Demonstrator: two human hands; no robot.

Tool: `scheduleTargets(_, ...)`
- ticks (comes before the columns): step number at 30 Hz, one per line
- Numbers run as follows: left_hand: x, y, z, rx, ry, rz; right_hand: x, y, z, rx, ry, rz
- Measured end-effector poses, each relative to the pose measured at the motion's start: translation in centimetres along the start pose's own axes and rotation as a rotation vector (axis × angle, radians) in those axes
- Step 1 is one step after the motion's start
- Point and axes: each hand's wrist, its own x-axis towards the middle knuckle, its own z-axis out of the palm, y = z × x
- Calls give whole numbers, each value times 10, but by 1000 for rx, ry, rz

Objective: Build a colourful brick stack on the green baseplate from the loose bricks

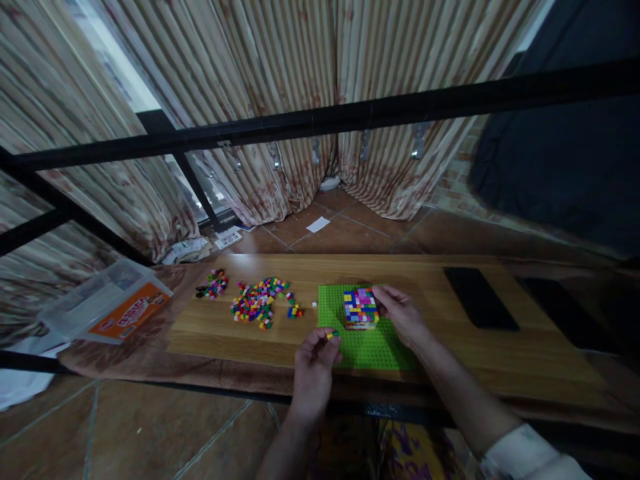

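Note:
A small box-shaped build of multicoloured toy bricks [361,307] stands on a green studded baseplate [383,353]. My right hand [400,313] is closed at the right edge of this build, its fingertips against the back right corner. Whether a loose brick is also between those fingers is hidden. To the front left, over the baseplate's left edge, my left hand [315,367] pinches small toy bricks [333,335], one yellow and one green. One white brick [315,304] lies alone on the wood, just left of the baseplate.
Loose toy bricks [255,303] are spread left of the baseplate, with a smaller heap [215,285] beyond. A clear plastic tub [110,300] with an orange label stands far left. On the right of the wooden board [210,340] lies a dark flat slab [480,298]. A black rail [320,120] crosses behind.

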Motion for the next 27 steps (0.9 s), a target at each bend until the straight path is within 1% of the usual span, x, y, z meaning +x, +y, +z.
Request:
scheduleTargets(5, 12, 7, 3, -26, -21, 52, -8, -6, -11, -12, 131, -51)
scheduleTargets(7, 16, 10, 7, -24, -26, 73, -18, -11, -15, -42, 186, -72)
scheduleTargets(9, 16, 13, 13, -19, -51, 89, -34, -16, -15, -116, 216, -121)
scheduleTargets(10, 15, 13, 15, -14, -75, 93, -43, -20, -14, -164, 208, -164)
scheduleTargets(11, 13, 14, 18, -6, -103, 99, -53, -23, -12, -202, 166, -202)
scheduleTargets(14, 3, 14, 24, 28, -169, 129, -79, -32, 0, -248, -40, -278)
scheduleTargets(15, 0, 13, 26, 40, -179, 147, -85, -33, 4, -245, -85, -295)
scheduleTargets(18, -6, 13, 29, 72, -213, 196, -92, -34, 13, -211, -155, -314)
scheduleTargets(22, -11, 11, 30, 107, -270, 229, -93, -33, 12, -228, -160, -311)
scheduleTargets(27, -14, 11, 29, 193, -250, 276, -96, -35, 9, -233, -182, -317)
